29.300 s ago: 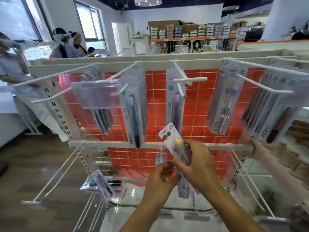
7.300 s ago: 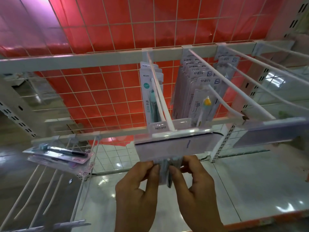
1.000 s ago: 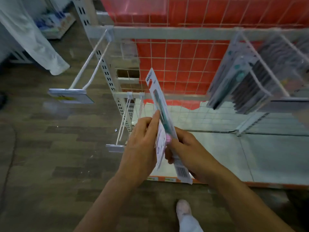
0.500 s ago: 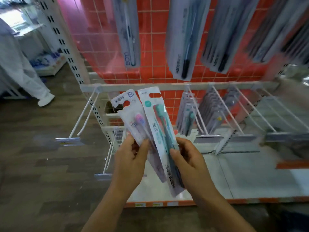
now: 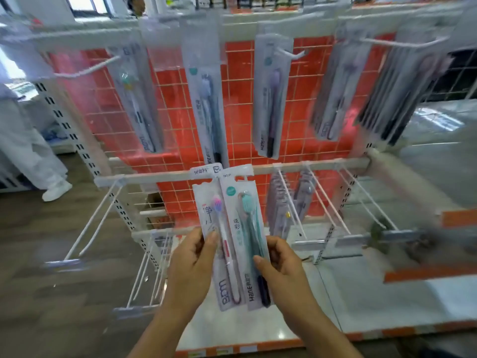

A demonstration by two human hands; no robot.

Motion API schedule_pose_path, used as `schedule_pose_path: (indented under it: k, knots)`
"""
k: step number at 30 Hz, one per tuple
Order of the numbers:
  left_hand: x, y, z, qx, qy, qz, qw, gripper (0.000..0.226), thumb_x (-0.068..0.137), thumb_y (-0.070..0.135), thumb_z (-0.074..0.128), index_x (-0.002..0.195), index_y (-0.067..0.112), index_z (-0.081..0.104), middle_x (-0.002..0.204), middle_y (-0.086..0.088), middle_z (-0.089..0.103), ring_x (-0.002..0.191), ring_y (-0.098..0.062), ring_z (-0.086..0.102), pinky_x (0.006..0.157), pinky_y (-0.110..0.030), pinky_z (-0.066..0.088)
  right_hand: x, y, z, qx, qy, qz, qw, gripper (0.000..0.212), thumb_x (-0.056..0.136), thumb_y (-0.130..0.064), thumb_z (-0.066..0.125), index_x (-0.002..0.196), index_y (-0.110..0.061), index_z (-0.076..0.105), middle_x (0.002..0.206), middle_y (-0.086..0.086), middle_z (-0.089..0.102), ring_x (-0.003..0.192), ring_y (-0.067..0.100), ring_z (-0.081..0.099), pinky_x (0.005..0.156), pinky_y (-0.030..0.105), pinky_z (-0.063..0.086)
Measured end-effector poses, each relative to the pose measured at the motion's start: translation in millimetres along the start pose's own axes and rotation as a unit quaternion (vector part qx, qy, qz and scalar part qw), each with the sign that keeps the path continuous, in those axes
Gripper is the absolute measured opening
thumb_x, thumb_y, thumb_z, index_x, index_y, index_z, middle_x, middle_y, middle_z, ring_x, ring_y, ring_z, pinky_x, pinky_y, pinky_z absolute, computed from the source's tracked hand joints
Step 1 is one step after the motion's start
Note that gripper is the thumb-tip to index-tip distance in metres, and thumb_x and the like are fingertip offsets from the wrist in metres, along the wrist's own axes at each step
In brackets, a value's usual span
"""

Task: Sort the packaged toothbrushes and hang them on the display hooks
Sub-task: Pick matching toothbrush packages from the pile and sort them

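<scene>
I hold two toothbrush packs upright and side by side in front of the rack. My left hand (image 5: pixel 192 264) grips the pink-headed toothbrush pack (image 5: pixel 210 215) by its lower left edge. My right hand (image 5: pixel 281 264) grips the teal-headed toothbrush pack (image 5: pixel 244 215), which overlaps the first one on the right. Above them, packaged toothbrushes (image 5: pixel 271 99) hang in several rows from the top rail's white hooks (image 5: pixel 286 54). More packs (image 5: pixel 281 208) hang on the middle rail's hooks, right of my hands.
The rack has an orange grid back panel (image 5: pixel 240 81). Bare white hooks (image 5: pixel 90 228) stick out at the lower left, others (image 5: pixel 333 205) at the right. A person in white trousers (image 5: pixel 28 148) stands at the far left. White base shelf (image 5: pixel 374 301) lies below.
The view has tilted up, so the top row of hanging packs shows. Both packs now stand straighter and closer together in my hands, which keep their grips.
</scene>
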State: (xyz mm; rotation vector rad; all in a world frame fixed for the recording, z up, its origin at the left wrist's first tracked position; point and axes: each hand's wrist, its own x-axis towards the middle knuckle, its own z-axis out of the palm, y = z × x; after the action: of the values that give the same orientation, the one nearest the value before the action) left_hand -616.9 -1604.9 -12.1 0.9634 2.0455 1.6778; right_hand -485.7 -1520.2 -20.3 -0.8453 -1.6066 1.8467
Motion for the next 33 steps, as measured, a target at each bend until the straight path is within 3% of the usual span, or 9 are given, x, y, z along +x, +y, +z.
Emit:
schedule_pose_path:
  k: [5, 11, 16, 21, 25, 29, 33]
  knots:
    - [-3, 20, 35, -0.067, 0.002, -0.056, 0.996, 0.02, 0.096, 0.03, 0.048, 0.099, 0.02, 0.065, 0.091, 0.0, 0.073, 0.086, -0.02, 0.07, 0.079, -0.046, 0.057, 2, -11, -28, 0.024, 0.001, 0.004, 1.0, 0.021, 0.094, 0.001, 0.051, 0.105, -0.015, 0.06, 0.092, -0.008, 0.073, 0.088, 0.006, 0.068, 0.072, 0.018, 0.054]
    - [-6, 40, 71, -0.132, -0.007, -0.113, 0.985, 0.022, 0.096, 0.027, 0.05, 0.105, 0.013, 0.064, 0.094, -0.006, 0.074, 0.088, -0.024, 0.071, 0.08, -0.045, 0.057, 2, -23, -60, 0.026, 0.021, -0.002, 0.999, 0.022, 0.092, 0.002, 0.053, 0.104, -0.014, 0.062, 0.092, -0.006, 0.073, 0.088, 0.007, 0.069, 0.071, 0.018, 0.054]
    - [-7, 51, 90, -0.096, -0.024, -0.091, 0.991, 0.024, 0.083, 0.01, 0.071, 0.104, 0.015, 0.063, 0.091, -0.004, 0.074, 0.083, -0.021, 0.073, 0.076, -0.041, 0.06, 3, -31, -81, 0.043, 0.024, 0.002, 0.999, 0.021, 0.092, 0.001, 0.054, 0.106, -0.013, 0.062, 0.094, -0.004, 0.074, 0.088, 0.009, 0.07, 0.07, 0.02, 0.055]
    - [-10, 65, 99, -0.108, 0.0, -0.089, 0.99, 0.026, 0.082, 0.006, 0.071, 0.103, 0.018, 0.061, 0.085, 0.003, 0.074, 0.078, -0.016, 0.073, 0.066, -0.027, 0.059, 2, -39, -87, 0.058, 0.013, 0.001, 0.998, 0.022, 0.091, 0.002, 0.055, 0.104, -0.013, 0.063, 0.09, -0.005, 0.075, 0.085, 0.008, 0.07, 0.068, 0.018, 0.055]
    - [-11, 69, 98, -0.11, 0.015, -0.084, 0.99, 0.028, 0.081, 0.005, 0.071, 0.103, 0.019, 0.061, 0.086, 0.003, 0.074, 0.079, -0.017, 0.073, 0.069, -0.031, 0.06, 0, -45, -87, 0.059, 0.005, -0.01, 0.998, 0.02, 0.094, -0.002, 0.052, 0.104, -0.014, 0.065, 0.09, -0.005, 0.075, 0.085, 0.007, 0.07, 0.066, 0.017, 0.054]
    - [-14, 69, 91, -0.113, 0.027, -0.073, 0.991, 0.025, 0.081, 0.004, 0.071, 0.099, 0.018, 0.062, 0.082, 0.003, 0.074, 0.076, -0.016, 0.073, 0.065, -0.027, 0.059, -2, -49, -80, 0.048, 0.002, -0.018, 0.999, 0.022, 0.097, -0.005, 0.047, 0.101, -0.015, 0.067, 0.087, -0.006, 0.074, 0.08, 0.005, 0.07, 0.063, 0.016, 0.053]
    - [-13, 66, 75, -0.118, 0.029, -0.082, 0.989, 0.028, 0.08, 0.01, 0.073, 0.103, 0.018, 0.061, 0.088, -0.002, 0.074, 0.08, -0.018, 0.073, 0.074, -0.039, 0.061, -2, -50, -64, 0.04, 0.001, -0.016, 0.999, 0.022, 0.097, -0.006, 0.047, 0.103, -0.014, 0.066, 0.088, -0.004, 0.074, 0.081, 0.006, 0.07, 0.063, 0.016, 0.053]
